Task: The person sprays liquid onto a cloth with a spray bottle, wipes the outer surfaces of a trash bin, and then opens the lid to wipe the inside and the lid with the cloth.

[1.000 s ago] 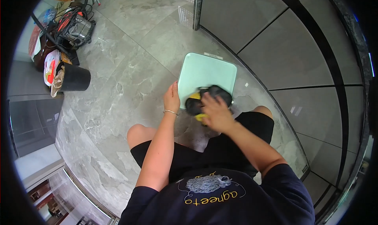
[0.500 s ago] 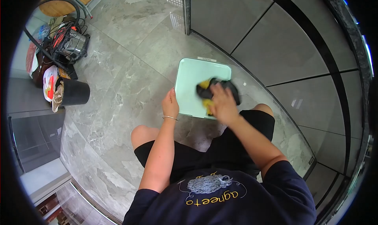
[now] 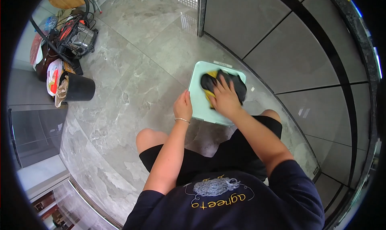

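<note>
Left hand (image 3: 183, 106) clasps the edge of a mint-green panel (image 3: 200, 109), fingertips on its rim at about the panel's 8 o'clock; the fingers beneath are hidden. Right hand (image 3: 226, 99) lies palm down with fingers spread on a bunched black-and-yellow cloth (image 3: 240, 86), pressing it against the panel's face. The cloth covers most of the panel's 12-to-4 o'clock side, and its edges are slightly blurred.

The flat panel, like a lid or tray with rounded corners, sits just off the centre of the view, toward 2 o'clock. It is beyond the person's bent knees; whether it touches the floor cannot be told.

A thin bracelet (image 3: 183, 120) circles the left wrist. Black shorts (image 3: 209, 162) show at 6 o'clock, with a dark T-shirt (image 3: 269, 206) below them, its yellow lettering upside down from this angle.

Grey marbled floor tiles (image 3: 120, 113) spread from 7 o'clock round to 12. At 10 o'clock stands a vacuum cleaner (image 3: 82, 39) with a black hose; nearer 9, a black bin (image 3: 81, 87) has a brown liner. Large grey wall panels (image 3: 309, 55) with a black band fill 1 to 4 o'clock.
</note>
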A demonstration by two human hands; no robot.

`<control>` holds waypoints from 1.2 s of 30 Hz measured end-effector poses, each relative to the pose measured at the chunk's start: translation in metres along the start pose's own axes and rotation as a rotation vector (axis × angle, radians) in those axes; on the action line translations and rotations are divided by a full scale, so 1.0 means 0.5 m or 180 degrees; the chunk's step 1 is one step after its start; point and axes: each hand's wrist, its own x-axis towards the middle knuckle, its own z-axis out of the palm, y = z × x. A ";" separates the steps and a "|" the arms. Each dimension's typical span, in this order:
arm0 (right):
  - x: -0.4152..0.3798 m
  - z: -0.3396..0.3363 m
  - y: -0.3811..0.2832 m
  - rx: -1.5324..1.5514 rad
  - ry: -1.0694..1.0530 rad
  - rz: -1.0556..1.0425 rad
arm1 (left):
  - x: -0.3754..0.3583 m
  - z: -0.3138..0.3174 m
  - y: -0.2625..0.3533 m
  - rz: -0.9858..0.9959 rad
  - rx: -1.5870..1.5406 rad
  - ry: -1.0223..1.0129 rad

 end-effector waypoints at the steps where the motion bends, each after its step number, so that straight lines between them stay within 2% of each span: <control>1: 0.052 0.005 -0.007 0.0020 0.0114 -0.0062 | -0.003 -0.006 0.001 0.0073 0.0002 -0.0053; 3: 0.156 0.015 -0.027 0.0053 0.0481 -0.0046 | -0.002 -0.009 0.009 0.0022 -0.0079 -0.0073; 5: 0.179 0.039 -0.049 0.0193 0.0930 0.0081 | -0.006 -0.011 0.002 -0.0021 -0.0067 -0.0058; 10: -0.072 0.024 -0.081 0.0227 0.0200 -0.0627 | -0.004 -0.010 -0.003 -0.0049 -0.0002 -0.0131; 13: -0.045 0.015 -0.035 0.0296 0.0044 -0.0631 | -0.007 -0.004 -0.006 -0.0036 -0.0126 -0.0050; 14: 0.015 0.028 -0.024 0.0237 0.0550 -0.0304 | -0.010 -0.002 -0.006 0.0001 -0.0142 -0.0038; 16: 0.141 0.024 -0.027 -0.0036 0.1075 0.0189 | -0.010 0.001 -0.013 -0.0049 -0.0125 -0.0059; 18: 0.170 0.024 -0.061 0.0001 0.0814 0.0179 | -0.005 -0.013 -0.008 -0.0122 -0.0156 -0.0183; 20: 0.081 0.052 -0.076 0.0124 0.0803 -0.0464 | -0.005 -0.009 -0.033 -0.0103 0.0171 -0.0324; 22: -0.049 0.020 -0.060 0.0384 0.0182 -0.0580 | -0.006 0.005 -0.026 -0.0099 0.0126 -0.0297; 24: -0.104 0.001 0.000 0.0138 -0.0162 -0.0205 | -0.008 0.000 -0.006 -0.0092 -0.0184 -0.0105; 26: -0.056 0.006 0.060 -0.0291 0.0505 0.0171 | -0.006 0.000 -0.011 -0.0036 -0.0127 -0.0120; 28: 0.063 0.012 0.073 -0.0127 0.0898 0.0680 | -0.006 0.000 -0.004 0.0057 -0.0093 -0.0060; 29: 0.116 0.015 0.057 -0.0233 0.0702 0.0715 | -0.006 0.001 -0.006 0.0012 -0.0071 -0.0089; 31: 0.135 0.043 -0.010 -0.0109 0.0638 0.0261 | -0.004 0.000 -0.014 -0.0063 -0.0008 -0.0170; 34: -0.027 0.043 -0.073 0.0422 0.0414 -0.0590 | -0.003 0.006 -0.035 -0.0129 -0.0016 -0.0244; 36: -0.141 0.011 -0.049 0.0626 -0.0260 -0.0495 | -0.005 0.006 -0.014 0.0036 -0.0219 -0.0060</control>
